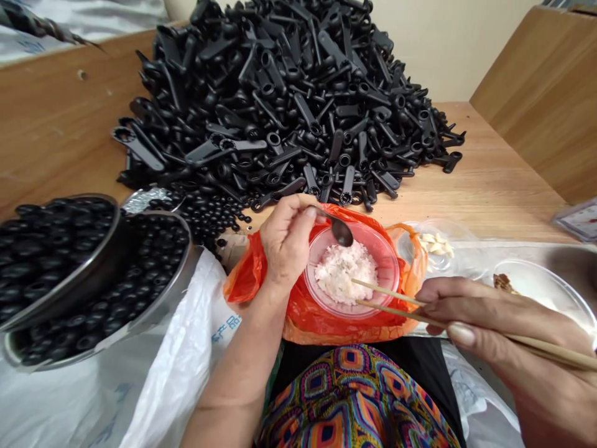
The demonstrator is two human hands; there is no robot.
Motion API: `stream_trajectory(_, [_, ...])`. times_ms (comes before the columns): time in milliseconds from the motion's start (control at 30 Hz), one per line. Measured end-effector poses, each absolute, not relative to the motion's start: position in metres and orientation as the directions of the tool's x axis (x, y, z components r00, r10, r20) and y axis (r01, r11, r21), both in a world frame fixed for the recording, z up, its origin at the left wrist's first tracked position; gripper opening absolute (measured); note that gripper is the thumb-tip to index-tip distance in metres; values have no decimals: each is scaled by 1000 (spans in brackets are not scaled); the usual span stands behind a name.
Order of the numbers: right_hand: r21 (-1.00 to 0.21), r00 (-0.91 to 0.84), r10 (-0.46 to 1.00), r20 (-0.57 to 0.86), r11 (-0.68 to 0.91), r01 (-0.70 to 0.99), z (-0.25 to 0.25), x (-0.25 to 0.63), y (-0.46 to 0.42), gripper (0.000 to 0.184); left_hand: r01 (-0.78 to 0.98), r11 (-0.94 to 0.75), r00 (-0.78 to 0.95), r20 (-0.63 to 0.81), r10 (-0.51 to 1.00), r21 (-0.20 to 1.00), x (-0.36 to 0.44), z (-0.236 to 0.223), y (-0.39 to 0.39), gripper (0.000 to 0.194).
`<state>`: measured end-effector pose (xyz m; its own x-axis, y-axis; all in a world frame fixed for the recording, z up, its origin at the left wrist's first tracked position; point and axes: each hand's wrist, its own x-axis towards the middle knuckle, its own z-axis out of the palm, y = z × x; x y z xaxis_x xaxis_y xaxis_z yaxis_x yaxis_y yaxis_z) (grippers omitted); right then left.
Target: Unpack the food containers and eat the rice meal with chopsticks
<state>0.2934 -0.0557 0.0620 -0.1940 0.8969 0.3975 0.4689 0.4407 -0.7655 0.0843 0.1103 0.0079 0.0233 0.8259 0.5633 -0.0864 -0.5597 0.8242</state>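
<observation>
My left hand is closed round the handle of a metal spoon, whose bowl hovers over the far rim of a clear plastic bowl of white rice. The bowl sits inside an orange plastic bag at the table's near edge. My right hand grips a pair of wooden chopsticks, their tips touching the rice on its right side.
A big heap of black plastic levers fills the wooden table. Two metal bowls of small black caps stand at left on white bags. Clear containers at right hold garlic cloves and food scraps.
</observation>
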Motion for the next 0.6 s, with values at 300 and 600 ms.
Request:
stream_trajectory(300, [-747, -304, 891, 338, 450, 489, 55, 275, -23, 13, -94, -514, 104, 522, 847, 853, 75, 1, 101, 12])
stream_trajectory(600, [-828, -282, 936, 212, 325, 456, 60, 272, -3, 6, -7, -718, 155, 710, 687, 696, 81, 0, 107, 7])
